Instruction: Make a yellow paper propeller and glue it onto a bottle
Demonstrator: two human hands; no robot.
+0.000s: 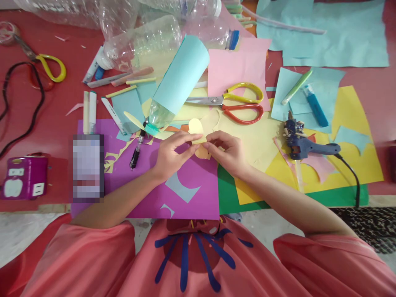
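Note:
Between my two hands is a small pale yellow paper cutout (195, 126) with a rounded upper end. My left hand (176, 152) pinches its left side between thumb and fingers. My right hand (227, 149) pinches it from the right, fingertips close to the left ones. Part of the cutout hangs below the fingers. Just beyond lies a plastic bottle wrapped in light blue paper (183, 74), tilted, its green cap toward me. Scissors with one yellow and one red handle (222, 100) rest behind my right hand. A black pen (138, 145) lies left of my left hand.
A blue glue gun (305, 144) with a black cord sits at right on yellow paper (355, 165). Clear plastic bottles (145, 39) crowd the back. A phone (88, 168) and a purple box-like object (24, 177) are at left. Purple paper (148, 198) lies under my forearms.

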